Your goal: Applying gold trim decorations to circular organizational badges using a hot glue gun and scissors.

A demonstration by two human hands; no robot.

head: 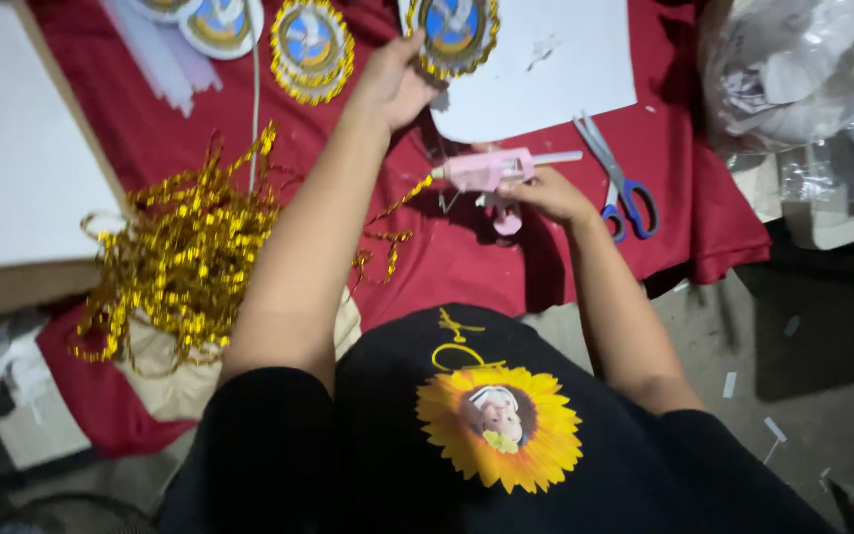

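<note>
On the left we see a heap of shiny gold ribbon (185, 247) on the red cloth (467, 267). Our left hand (394, 79) pinches a round blue badge with gold trim (455, 33). Our right hand (549, 193) is closed around a pink glue gun (491, 168). Blue scissors (623, 188) lie just beside it. We think gluing the trim is the step now; next calls for a careful dab

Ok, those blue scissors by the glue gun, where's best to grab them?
By the blue finger loops, coming from the near side. The scissors lie flat on the red cloth, loops toward the person and blades pointing away toward the white sheet, just right of the right hand.
</note>
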